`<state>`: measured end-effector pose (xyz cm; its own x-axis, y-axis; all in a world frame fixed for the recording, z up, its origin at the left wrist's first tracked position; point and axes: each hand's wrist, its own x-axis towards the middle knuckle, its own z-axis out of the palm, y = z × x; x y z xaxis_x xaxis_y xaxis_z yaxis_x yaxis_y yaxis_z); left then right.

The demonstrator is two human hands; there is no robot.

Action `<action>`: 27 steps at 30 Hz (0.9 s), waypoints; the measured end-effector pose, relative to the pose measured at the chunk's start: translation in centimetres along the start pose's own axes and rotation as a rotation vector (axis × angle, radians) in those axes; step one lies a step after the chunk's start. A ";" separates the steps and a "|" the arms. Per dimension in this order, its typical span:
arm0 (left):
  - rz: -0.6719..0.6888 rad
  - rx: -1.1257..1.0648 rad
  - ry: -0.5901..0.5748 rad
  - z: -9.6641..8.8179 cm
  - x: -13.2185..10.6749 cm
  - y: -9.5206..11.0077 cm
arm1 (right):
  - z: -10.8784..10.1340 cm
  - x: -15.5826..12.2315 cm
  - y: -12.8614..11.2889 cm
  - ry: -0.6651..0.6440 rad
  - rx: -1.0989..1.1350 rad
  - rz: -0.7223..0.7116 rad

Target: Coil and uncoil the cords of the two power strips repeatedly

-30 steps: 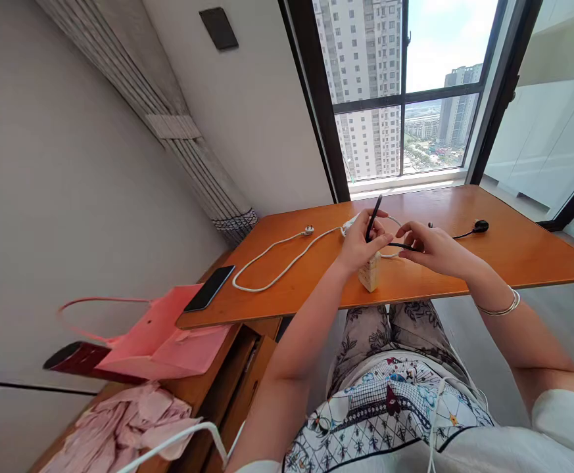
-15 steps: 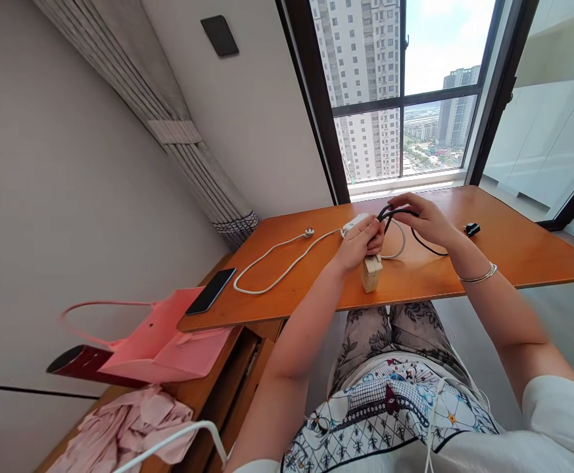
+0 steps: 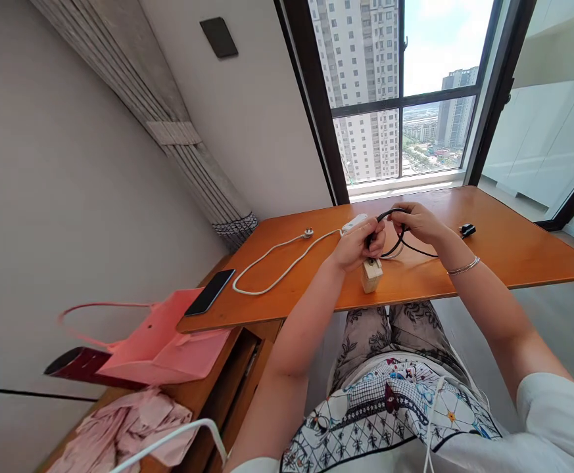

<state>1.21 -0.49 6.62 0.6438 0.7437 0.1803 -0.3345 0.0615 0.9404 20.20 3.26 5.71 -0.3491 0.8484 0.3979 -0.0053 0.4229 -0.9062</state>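
My left hand (image 3: 364, 243) is closed around a bunched part of a black cable (image 3: 390, 211), just above a small pale wooden block (image 3: 371, 276) on the table. To its right, my right hand (image 3: 415, 222) pinches the same cable, and a loop hangs between the two hands. The cable's far end runs right to a black plug (image 3: 467, 230) lying on the tabletop. Behind my left hand lies a white power strip (image 3: 354, 223), partly hidden. Its white cord (image 3: 287, 268) curves left across the wood to a white plug (image 3: 308, 232).
The orange-brown table (image 3: 444, 276) stands below a window. A black phone (image 3: 210, 292) lies at its left edge. Beside it on a lower cabinet are a pink bag (image 3: 168, 348), a dark red cylinder (image 3: 77, 364) and crumpled pink cloth (image 3: 133, 420).
My right hand has come down and slightly left, its fingers closing on the cable. The cable between my hands now forms a wider, lower loop. My left hand has stayed almost in place.
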 end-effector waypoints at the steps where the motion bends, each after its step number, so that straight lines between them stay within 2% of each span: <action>1: 0.008 -0.013 0.009 -0.1 0.1 0.0 | 0.1 0.0 0.4 -0.001 0.024 0.005; 5: 0.009 -0.088 0.081 -0.6 0.0 0.4 | 0.1 -0.4 2.2 0.019 0.043 -0.012; 9: -0.015 -0.212 0.151 -1.0 -0.6 1.0 | -0.1 -1.3 4.6 0.029 -0.089 -0.065; 12: 0.016 -0.288 0.177 -1.3 -0.9 1.0 | -0.2 -2.1 7.0 0.123 -0.163 -0.104; 14: 0.031 -0.329 0.208 -1.6 -1.0 0.8 | -0.1 -2.9 8.5 0.174 -0.199 -0.086; 17: 0.033 -0.370 0.266 -2.1 -0.8 0.1 | -0.1 -4.2 9.8 0.179 -0.256 -0.009; 22: 0.095 -0.332 0.307 -2.0 -0.9 -0.5 | -0.5 -5.0 8.9 0.309 -0.526 0.035; 25: 0.132 -0.278 0.313 -1.0 -1.1 -0.3 | -0.4 -4.8 7.4 0.285 -0.683 0.112; 27: 0.168 -0.250 0.316 -0.2 -1.3 -0.1 | 0.2 -4.8 6.2 0.222 -0.798 0.132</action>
<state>0.25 -1.30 6.24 0.3370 0.9220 0.1908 -0.5982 0.0532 0.7996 21.62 1.77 -1.87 -0.1076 0.9145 0.3899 0.7165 0.3433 -0.6073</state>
